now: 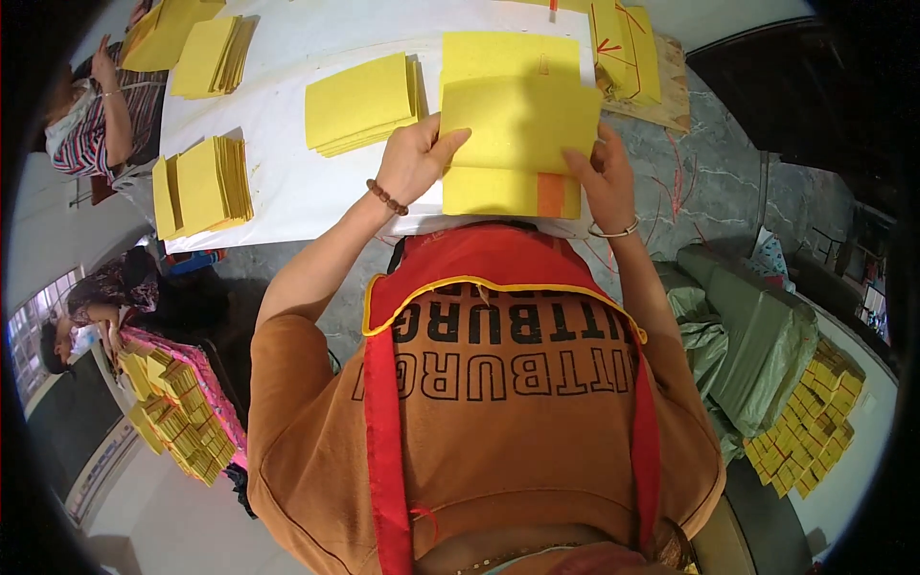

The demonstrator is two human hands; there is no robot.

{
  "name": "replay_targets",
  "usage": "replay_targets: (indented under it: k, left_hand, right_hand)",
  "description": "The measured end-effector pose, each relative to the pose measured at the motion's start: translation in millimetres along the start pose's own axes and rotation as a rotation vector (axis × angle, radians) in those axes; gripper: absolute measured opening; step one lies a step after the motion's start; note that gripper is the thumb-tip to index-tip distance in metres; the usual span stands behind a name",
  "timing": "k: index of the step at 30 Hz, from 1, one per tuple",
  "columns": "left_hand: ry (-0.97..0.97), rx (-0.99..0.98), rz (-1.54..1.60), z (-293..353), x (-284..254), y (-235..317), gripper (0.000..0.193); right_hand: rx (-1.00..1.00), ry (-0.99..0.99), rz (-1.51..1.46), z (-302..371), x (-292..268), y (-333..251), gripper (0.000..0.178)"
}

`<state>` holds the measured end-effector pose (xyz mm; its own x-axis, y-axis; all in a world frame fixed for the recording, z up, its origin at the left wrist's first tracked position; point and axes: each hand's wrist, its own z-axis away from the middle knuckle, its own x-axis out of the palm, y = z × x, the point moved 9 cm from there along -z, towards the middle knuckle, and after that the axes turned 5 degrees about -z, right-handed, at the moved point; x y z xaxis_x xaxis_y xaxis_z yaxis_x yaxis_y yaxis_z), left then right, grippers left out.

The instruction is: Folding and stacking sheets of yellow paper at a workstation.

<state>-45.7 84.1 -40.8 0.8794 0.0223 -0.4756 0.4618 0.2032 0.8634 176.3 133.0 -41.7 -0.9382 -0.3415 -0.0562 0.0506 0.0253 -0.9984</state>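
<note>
Head view: The left hand (pixel 417 149) grasps the left edge of a yellow rectangular paper piece (pixel 522 120), thumb on the upper face. The right hand (pixel 604 177) grasps the right edge of the same piece, thumb likewise on the face. Whether the piece is one sheet or several cannot be told.

The held piece is located above the right part of a white-topped table (pixel 278 158), near the edge closest to the person. It overlaps a yellow paper stack (pixel 479 196), which shows beyond its far and near sides; an orange-red strip (pixel 551 195) lies across the near portion of that stack. Contact between the two cannot be determined.

Just left of the held piece lies a slanted stack of yellow rectangular paper (pixel 355 105). Further stacks of yellow paper (pixel 199 187) occupy the left side of the table. At the far right corner are yellow paper bundles tied with red string (pixel 628 57). A co-worker in a striped top (pixel 81 144) is positioned beyond the left table edge.
</note>
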Motion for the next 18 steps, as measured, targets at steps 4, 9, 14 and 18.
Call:
replay_targets:
  k: [4, 9, 14, 18]
  left_hand:
    - [-0.033, -0.07, -0.004, -13, 4, -16, 0.027]
    - [-0.074, -0.119, 0.064, -21, 8, -17, 0.021]
    - [-0.08, -0.122, 0.2, -24, 5, -5, 0.019]
    - [-0.094, -0.173, 0.222, -24, 5, -9, 0.028]
  right_hand:
    - [0.018, 0.142, 0.144, -5, -9, -2, 0.042]
    - [-0.022, 0.135, 0.277, -14, -13, 9, 0.035]
    - [0.078, 0.143, 0.301, -20, -15, 14, 0.032]
    - [0.079, 0.144, 0.268, -23, -15, 19, 0.032]
